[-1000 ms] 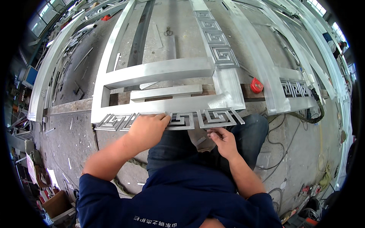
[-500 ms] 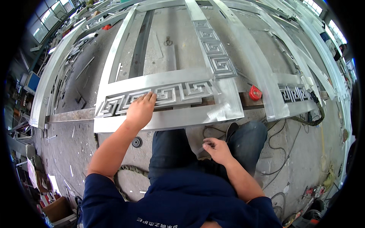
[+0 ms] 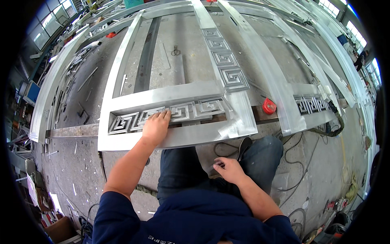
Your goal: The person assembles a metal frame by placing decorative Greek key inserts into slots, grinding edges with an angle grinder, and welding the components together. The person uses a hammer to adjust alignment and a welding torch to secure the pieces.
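A silver metal strip with a square-spiral fretwork pattern (image 3: 183,112) lies within the near opening of a brushed silver metal frame (image 3: 195,132). My left hand (image 3: 157,125) is on the strip's middle, its fingers close together over the pattern; the thumb is hidden. Low over my lap, apart from the frame, my right hand (image 3: 230,168) is closed with curled fingers. What is in them, if anything, cannot be made out. A similar fretwork strip (image 3: 226,59) runs away from me along the frame's right-hand upright.
A red tape measure (image 3: 269,106) sits on a rusty beam (image 3: 263,115) right of the frame. Another frame holds a darker fretwork piece (image 3: 312,104). Scissors (image 3: 175,50) lie on the floor beyond. Cables (image 3: 298,162) trail at right; metal offcuts (image 3: 83,61) are piled at left.
My left hand has shifted slightly right with the fretwork strip. The strip's left end has moved off the frame's left side into the opening. The right hand stays low over my lap.
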